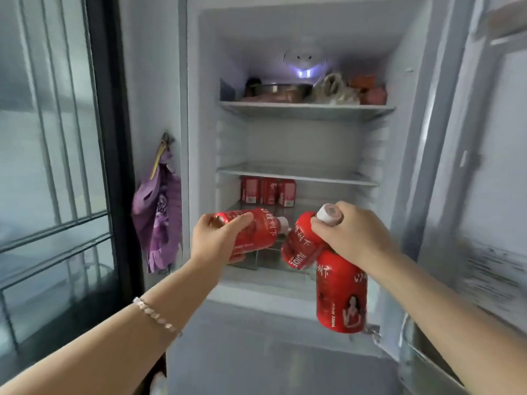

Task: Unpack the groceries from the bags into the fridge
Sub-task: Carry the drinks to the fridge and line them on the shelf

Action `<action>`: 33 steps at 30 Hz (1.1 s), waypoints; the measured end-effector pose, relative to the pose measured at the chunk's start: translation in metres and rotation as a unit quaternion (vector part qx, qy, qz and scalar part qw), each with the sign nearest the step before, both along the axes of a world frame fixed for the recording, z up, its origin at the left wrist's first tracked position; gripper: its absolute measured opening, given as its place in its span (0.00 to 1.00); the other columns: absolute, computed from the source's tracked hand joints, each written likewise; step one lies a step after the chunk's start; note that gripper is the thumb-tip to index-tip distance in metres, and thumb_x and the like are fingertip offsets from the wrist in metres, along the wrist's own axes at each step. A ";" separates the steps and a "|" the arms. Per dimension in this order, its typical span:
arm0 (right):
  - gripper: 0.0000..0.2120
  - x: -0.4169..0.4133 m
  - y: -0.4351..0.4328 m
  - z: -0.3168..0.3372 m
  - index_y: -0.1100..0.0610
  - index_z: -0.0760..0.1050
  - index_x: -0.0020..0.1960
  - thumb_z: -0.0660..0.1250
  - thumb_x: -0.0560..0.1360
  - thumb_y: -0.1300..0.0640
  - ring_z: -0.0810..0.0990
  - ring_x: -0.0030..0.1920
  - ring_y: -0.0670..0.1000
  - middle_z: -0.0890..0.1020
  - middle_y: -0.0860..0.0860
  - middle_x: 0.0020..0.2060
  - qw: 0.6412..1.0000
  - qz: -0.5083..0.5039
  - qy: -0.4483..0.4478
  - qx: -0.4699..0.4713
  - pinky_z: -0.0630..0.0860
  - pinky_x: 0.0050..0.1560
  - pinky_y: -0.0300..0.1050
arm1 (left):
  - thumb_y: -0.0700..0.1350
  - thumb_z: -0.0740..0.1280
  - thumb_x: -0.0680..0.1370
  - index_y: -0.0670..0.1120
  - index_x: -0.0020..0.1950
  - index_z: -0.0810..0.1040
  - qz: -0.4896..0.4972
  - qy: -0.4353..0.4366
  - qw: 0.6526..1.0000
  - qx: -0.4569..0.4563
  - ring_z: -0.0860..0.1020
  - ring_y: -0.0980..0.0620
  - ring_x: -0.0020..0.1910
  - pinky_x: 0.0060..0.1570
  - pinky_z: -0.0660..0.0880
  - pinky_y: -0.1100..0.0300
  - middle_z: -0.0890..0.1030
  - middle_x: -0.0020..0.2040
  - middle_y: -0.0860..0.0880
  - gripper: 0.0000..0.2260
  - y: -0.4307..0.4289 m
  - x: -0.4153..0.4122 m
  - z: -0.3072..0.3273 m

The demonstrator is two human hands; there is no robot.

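Three red juice bottles were in hand at the fridge (199, 138) opening, just in front of its lowest shelf (302, 212). The left hand (212, 240) was wrapped around the body of one bottle (256, 229), lying sideways with its white cap pointing right. The right hand (352, 232) was clamped at the necks of two: a tilted bottle (299, 246) touching the left one's cap, and a hanging bottle (340, 292) upright below the fridge sill; a white cap (329, 214) poked out above the fingers. Bottles looked like rigid plastic cylinders with glossy red shrink labels, likely full, so moderately heavy and a bit slick. Neck pinch on two at once seemed the weak grip; the hanging one could slip, so a body grip or setting it down first seemed safer. Not fragile. At the back of that same shelf stood three red cans (268, 191), metal, printed like the bottles. The glass shelf above them was bare; the top shelf held a steel pan (281, 91), a crinkled bag (332, 88) and red packets (370, 89), blurry. Left of the fridge hung a soft purple cloth (159, 212) on a hook, beyond it a barred window (51, 138). The fridge door (484, 166) stood open to the right.
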State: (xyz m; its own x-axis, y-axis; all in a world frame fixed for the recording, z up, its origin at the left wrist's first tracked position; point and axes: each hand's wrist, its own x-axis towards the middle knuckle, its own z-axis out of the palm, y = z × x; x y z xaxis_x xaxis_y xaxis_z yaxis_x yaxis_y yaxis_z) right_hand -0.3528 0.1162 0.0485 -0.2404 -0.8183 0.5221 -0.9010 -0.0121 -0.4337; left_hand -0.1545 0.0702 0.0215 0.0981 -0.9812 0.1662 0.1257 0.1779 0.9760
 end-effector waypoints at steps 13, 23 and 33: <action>0.20 -0.044 -0.210 0.020 0.55 0.75 0.49 0.63 0.70 0.39 0.79 0.43 0.55 0.80 0.52 0.43 0.990 -0.071 -0.018 0.123 0.73 0.41 0.43 | 0.49 0.75 0.69 0.47 0.62 0.68 0.051 0.001 0.999 0.013 0.76 0.45 0.55 0.44 0.80 0.51 0.73 0.55 0.47 0.26 -0.189 -0.033 -0.002; 0.29 -0.052 -0.253 0.000 0.55 0.76 0.55 0.55 0.74 0.32 0.78 0.34 0.50 0.78 0.49 0.35 0.985 -0.129 -0.075 0.089 0.72 0.33 0.40 | 0.48 0.76 0.67 0.50 0.57 0.68 -0.008 -0.025 1.000 -0.007 0.77 0.47 0.52 0.45 0.77 0.57 0.76 0.54 0.48 0.24 -0.248 -0.061 -0.026; 0.24 -0.050 -0.261 -0.007 0.49 0.73 0.55 0.63 0.70 0.33 0.81 0.43 0.52 0.80 0.48 0.45 0.987 -0.102 -0.122 0.036 0.78 0.44 0.47 | 0.49 0.76 0.68 0.50 0.64 0.67 -0.030 -0.080 0.996 -0.005 0.76 0.47 0.57 0.56 0.77 0.46 0.73 0.53 0.52 0.29 -0.277 -0.077 -0.033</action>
